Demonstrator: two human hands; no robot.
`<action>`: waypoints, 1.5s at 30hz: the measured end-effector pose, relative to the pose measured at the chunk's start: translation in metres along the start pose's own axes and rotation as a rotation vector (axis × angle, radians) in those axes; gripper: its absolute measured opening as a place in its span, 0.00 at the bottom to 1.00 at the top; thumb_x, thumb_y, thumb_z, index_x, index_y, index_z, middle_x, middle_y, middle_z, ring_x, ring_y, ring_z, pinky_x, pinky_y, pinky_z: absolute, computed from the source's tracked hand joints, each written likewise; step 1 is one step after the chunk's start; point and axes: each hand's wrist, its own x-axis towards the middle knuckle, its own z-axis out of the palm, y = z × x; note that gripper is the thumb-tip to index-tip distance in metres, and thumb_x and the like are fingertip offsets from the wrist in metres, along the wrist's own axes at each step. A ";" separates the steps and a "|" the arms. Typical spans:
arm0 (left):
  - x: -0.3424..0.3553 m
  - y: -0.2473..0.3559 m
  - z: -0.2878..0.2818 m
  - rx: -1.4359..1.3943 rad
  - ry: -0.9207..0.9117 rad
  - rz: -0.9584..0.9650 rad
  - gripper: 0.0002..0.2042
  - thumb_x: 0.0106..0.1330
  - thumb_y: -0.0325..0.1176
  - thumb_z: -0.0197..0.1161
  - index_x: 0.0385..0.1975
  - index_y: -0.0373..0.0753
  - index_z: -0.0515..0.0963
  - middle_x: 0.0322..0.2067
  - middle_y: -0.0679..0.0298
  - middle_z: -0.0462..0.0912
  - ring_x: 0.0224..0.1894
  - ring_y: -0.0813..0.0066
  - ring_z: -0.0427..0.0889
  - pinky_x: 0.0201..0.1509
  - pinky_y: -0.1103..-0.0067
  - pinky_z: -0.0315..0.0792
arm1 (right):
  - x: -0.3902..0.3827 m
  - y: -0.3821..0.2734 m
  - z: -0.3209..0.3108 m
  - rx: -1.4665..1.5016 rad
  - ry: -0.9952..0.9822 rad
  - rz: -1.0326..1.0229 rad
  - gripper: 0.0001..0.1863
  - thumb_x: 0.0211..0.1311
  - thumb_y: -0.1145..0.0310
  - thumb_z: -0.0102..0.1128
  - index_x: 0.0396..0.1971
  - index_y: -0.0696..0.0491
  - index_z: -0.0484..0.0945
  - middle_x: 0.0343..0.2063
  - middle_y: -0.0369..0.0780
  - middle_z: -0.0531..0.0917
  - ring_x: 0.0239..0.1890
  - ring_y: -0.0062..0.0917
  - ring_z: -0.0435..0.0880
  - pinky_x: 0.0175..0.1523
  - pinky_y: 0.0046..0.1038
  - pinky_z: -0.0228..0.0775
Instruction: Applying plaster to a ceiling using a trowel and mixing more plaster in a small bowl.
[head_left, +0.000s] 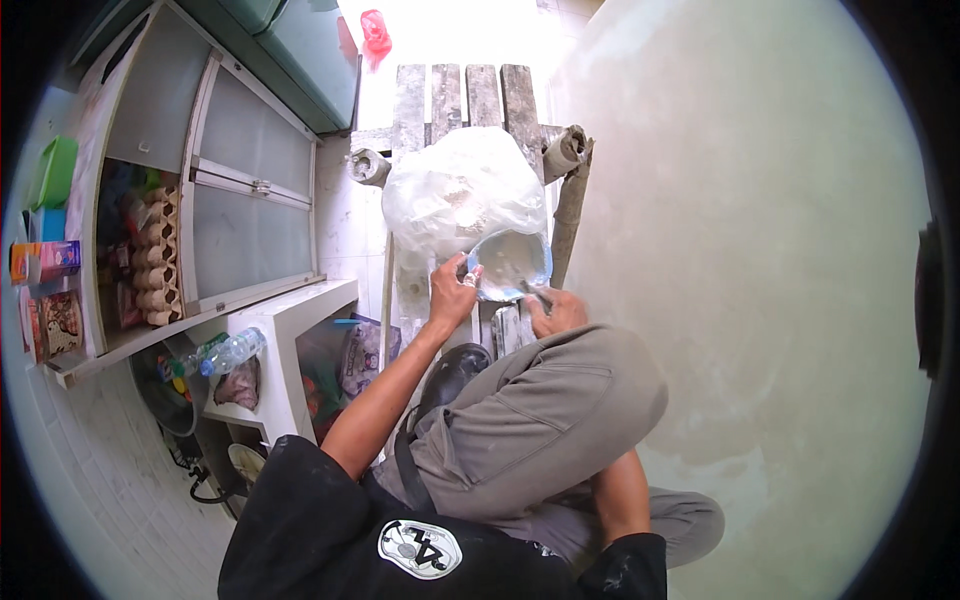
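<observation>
Left hand [456,288] pinching upward-facing blue-rimmed bowl [547,262], mid-frame.
Right hand [561,314] clasping blurred tool [536,292], pointing upper-left; white bag [440,185] lying above.

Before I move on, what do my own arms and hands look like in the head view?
Both the left hand and right hand are ungloved. A whitish patch shows on the left fingers, too small to identify. The left forearm is bare, with no watch visible; the knee hides the right wrist. Both sleeves are short and black.
</observation>
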 end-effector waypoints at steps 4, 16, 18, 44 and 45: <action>-0.003 -0.001 -0.002 0.045 0.061 0.025 0.11 0.64 0.27 0.67 0.42 0.27 0.81 0.33 0.45 0.86 0.33 0.59 0.87 0.41 0.70 0.77 | -0.006 -0.020 -0.007 -0.187 -0.091 0.055 0.16 0.63 0.60 0.60 0.46 0.50 0.87 0.38 0.52 0.86 0.41 0.49 0.86 0.50 0.43 0.77; 0.001 0.003 -0.003 0.017 -0.016 0.020 0.09 0.64 0.28 0.66 0.38 0.28 0.81 0.30 0.47 0.85 0.30 0.57 0.85 0.39 0.69 0.75 | -0.001 -0.018 -0.010 -0.474 0.112 -0.258 0.15 0.60 0.63 0.59 0.46 0.47 0.85 0.28 0.45 0.81 0.27 0.43 0.84 0.31 0.45 0.75; 0.000 0.009 0.000 0.032 -0.012 0.012 0.09 0.64 0.28 0.66 0.38 0.28 0.81 0.30 0.46 0.85 0.31 0.56 0.85 0.40 0.69 0.75 | 0.008 -0.016 -0.009 -0.458 0.164 -0.245 0.15 0.59 0.65 0.59 0.46 0.50 0.84 0.29 0.46 0.81 0.27 0.43 0.84 0.30 0.44 0.75; 0.010 0.000 0.000 0.145 -0.054 -0.039 0.13 0.60 0.31 0.68 0.38 0.26 0.83 0.34 0.40 0.85 0.37 0.45 0.85 0.46 0.64 0.77 | 0.005 -0.020 0.004 -0.593 -0.126 -0.478 0.19 0.52 0.72 0.61 0.46 0.51 0.83 0.36 0.50 0.78 0.28 0.44 0.86 0.31 0.43 0.77; 0.009 -0.001 0.000 0.176 -0.017 0.023 0.14 0.60 0.32 0.69 0.38 0.25 0.83 0.34 0.40 0.85 0.38 0.46 0.86 0.47 0.65 0.77 | 0.000 -0.018 0.008 -0.616 -0.167 -0.460 0.21 0.52 0.71 0.62 0.50 0.48 0.82 0.38 0.49 0.78 0.29 0.42 0.86 0.31 0.42 0.77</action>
